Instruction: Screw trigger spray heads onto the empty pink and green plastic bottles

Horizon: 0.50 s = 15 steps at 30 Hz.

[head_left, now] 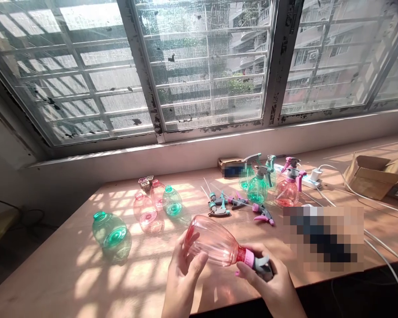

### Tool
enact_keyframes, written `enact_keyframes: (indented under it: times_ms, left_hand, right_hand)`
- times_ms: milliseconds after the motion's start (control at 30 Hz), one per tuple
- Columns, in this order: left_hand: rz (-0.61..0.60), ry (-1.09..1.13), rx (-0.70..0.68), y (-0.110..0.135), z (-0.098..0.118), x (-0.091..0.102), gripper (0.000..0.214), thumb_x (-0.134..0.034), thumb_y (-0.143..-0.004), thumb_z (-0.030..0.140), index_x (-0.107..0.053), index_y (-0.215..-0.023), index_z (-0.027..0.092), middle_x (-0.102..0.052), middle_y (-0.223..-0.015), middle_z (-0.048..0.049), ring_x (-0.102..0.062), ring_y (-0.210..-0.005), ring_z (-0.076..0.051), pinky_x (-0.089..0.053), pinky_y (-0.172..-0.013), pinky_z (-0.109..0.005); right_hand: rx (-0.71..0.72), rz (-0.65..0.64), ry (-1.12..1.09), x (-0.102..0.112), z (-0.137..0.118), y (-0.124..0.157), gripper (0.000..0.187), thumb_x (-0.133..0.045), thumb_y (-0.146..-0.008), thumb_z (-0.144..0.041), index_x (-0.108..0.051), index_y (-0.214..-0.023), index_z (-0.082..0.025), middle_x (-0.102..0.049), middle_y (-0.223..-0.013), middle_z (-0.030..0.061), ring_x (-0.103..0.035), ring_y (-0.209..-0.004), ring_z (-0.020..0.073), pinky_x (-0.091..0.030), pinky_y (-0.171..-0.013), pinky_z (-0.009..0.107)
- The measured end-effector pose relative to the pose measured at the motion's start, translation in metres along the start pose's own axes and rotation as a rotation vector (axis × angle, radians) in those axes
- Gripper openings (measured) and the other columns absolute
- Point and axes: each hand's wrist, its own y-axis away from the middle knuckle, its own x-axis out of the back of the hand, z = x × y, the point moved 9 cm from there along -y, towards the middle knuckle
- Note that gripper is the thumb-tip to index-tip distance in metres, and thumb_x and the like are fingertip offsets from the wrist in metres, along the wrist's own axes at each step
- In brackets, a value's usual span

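A clear pink spray bottle (212, 240) lies tilted on its side in the air above the table's front edge, its base to the left. My left hand (187, 269) is closed around the base end, with the thumb on the near side. At the neck, my right hand (275, 276) grips the grey and pink spray head (260, 265), whose pink collar sits on the bottle's mouth. Whether the collar is screwed tight I cannot tell. Beyond the bottle, several loose spray heads (219, 206) with dip tubes lie on the table.
To the left stand open green bottles (109, 229) and pink bottles (145, 214). Several bottles with spray heads fitted, green (257, 190) and pink (287, 192), stand at the back right. A cardboard box (368, 176), white cables (384, 256) and a blurred-out item (325, 238) lie right.
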Motion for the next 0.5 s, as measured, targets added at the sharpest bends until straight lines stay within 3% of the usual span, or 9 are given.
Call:
enact_keyframes:
  times_ms: [200, 267, 367, 500]
  left_hand:
    - [-0.106, 0.066, -0.043, 0.002, 0.004, -0.008, 0.057, -0.088, -0.084, 0.048, -0.071, -0.138, 0.038, -0.069, -0.152, -0.0064, -0.062, -0.141, -0.032, -0.052, -0.111, -0.038]
    - [-0.08, 0.108, -0.063, -0.002, -0.002, -0.006, 0.055, -0.083, -0.087, 0.055, -0.072, -0.137, 0.036, -0.069, -0.151, -0.0091, -0.065, -0.138, -0.034, -0.054, -0.109, -0.041]
    - [-0.019, 0.124, -0.068, -0.008, -0.012, -0.001, 0.073, -0.078, -0.083, 0.073, -0.07, -0.14, 0.026, -0.071, -0.146, -0.0155, -0.066, -0.134, -0.039, -0.055, -0.108, -0.047]
    - [0.022, 0.071, -0.035, -0.01, -0.016, 0.006, 0.076, -0.078, -0.084, 0.071, -0.068, -0.141, 0.023, -0.074, -0.141, -0.0154, -0.066, -0.133, -0.04, -0.051, -0.115, -0.051]
  right_hand:
    - [-0.035, 0.093, -0.132, 0.01, 0.005, -0.002, 0.044, -0.096, -0.073, -0.051, -0.082, -0.101, -0.02, -0.079, -0.076, 0.0023, -0.073, -0.063, 0.0204, -0.068, -0.067, 0.033]
    - [-0.024, 0.063, -0.088, 0.01, 0.004, -0.003, 0.043, -0.094, -0.075, -0.052, -0.083, -0.101, -0.02, -0.08, -0.078, 0.0035, -0.075, -0.067, 0.0219, -0.068, -0.069, 0.032]
    - [0.027, -0.055, 0.035, 0.003, 0.001, -0.002, 0.036, -0.089, -0.082, -0.05, -0.082, -0.103, -0.021, -0.084, -0.086, 0.0058, -0.079, -0.079, 0.0252, -0.065, -0.073, 0.03]
    - [0.048, -0.107, 0.071, -0.006, -0.002, -0.001, 0.032, -0.087, -0.084, -0.049, -0.082, -0.1, -0.021, -0.084, -0.086, 0.0053, -0.078, -0.079, 0.0249, -0.062, -0.071, 0.029]
